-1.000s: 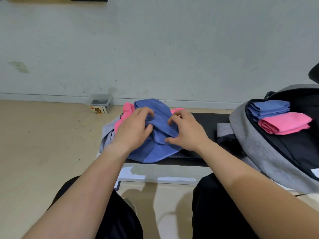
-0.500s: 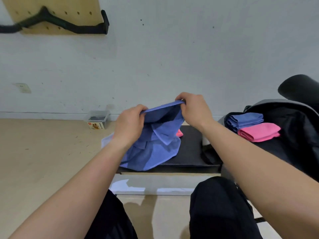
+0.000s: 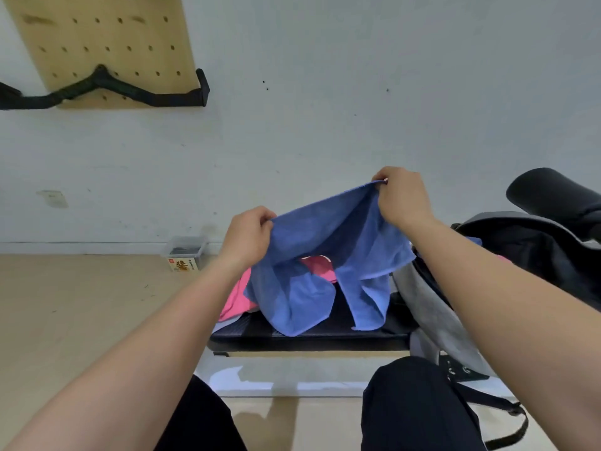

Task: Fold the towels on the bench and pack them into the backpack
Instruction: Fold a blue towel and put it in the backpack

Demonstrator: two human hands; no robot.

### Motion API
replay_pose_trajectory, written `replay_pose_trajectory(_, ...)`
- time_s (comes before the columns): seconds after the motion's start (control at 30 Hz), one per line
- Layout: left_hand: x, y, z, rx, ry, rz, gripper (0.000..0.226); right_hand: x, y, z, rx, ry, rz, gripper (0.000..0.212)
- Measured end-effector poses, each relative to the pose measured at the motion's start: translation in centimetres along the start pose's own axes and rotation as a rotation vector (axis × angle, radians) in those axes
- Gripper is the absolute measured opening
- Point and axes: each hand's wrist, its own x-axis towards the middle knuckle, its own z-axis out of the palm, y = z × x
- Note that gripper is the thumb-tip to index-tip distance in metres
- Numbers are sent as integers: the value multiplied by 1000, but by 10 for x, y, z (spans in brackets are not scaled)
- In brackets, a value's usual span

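A blue towel (image 3: 328, 255) hangs spread in the air above the black bench (image 3: 309, 340). My left hand (image 3: 247, 237) pinches its left top edge. My right hand (image 3: 401, 198) pinches the right top corner, held higher. The towel's lower ends droop onto the bench. A pink towel (image 3: 237, 299) lies on the bench behind and left of it, partly hidden. The grey and black backpack (image 3: 432, 317) stands open at the right end of the bench; my right arm hides most of its inside.
A small clear box (image 3: 183, 253) with a label sits on the wooden floor by the white wall. A pegboard (image 3: 107, 43) with a black handle bar hangs on the wall at upper left. A black padded part (image 3: 553, 193) juts in at right. My knees are below the bench.
Both hands have lifted the blue towel off the bench and pulled its top edge apart, the right hand rising higher. The view has tilted up, hiding the folded towels in the backpack.
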Motion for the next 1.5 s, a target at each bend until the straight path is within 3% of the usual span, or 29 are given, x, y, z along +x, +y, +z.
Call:
replay_pose_trajectory(0.2, -7, 25, 18, -123, -89, 95, 21, -26, -13, 16, 68, -421, -134, 16)
replay_pose_trajectory(0.33, -7, 34, 21, -173, -95, 110, 19, -39, -21, 29, 175, -614, -144, 34)
replay_pose_trajectory(0.43, -7, 36, 21, -218, -76, 86, 11, -44, -25, 35, 248, -701, -194, 24)
replay_pose_trajectory(0.57, -10, 37, 21, -282, -71, 68, 4, -51, -28, 40, 321, -699, -196, 13)
replay_pose_trajectory(0.67, -11, 31, 21, -273, -76, 77, 5, -46, -28, 42, 310, -584, -190, 13)
replay_pose_trajectory(0.8, -18, 10, 18, -128, -217, 75, 6, -29, -24, 32, 256, -431, -168, 15)
replay_pose_trajectory(1.07, -43, -27, 7, -37, -310, -12, 22, 1, -17, 3, 179, -267, -126, 16)
replay_pose_trajectory(1.17, -43, -33, -3, -81, -165, -60, 22, 0, -15, 4, 151, -319, -114, 15)
replay_pose_trajectory(1.3, -29, -9, -12, -262, 8, -30, 4, -15, -23, 15, 129, -509, -155, 8)
replay_pose_trajectory(1.4, -26, 19, -3, -304, -21, 41, 8, -26, -39, 26, 116, -615, -221, 7)
replay_pose_trajectory(1.5, -28, 31, 15, -421, -166, 39, 16, -31, -52, 31, 106, -562, -208, 6)
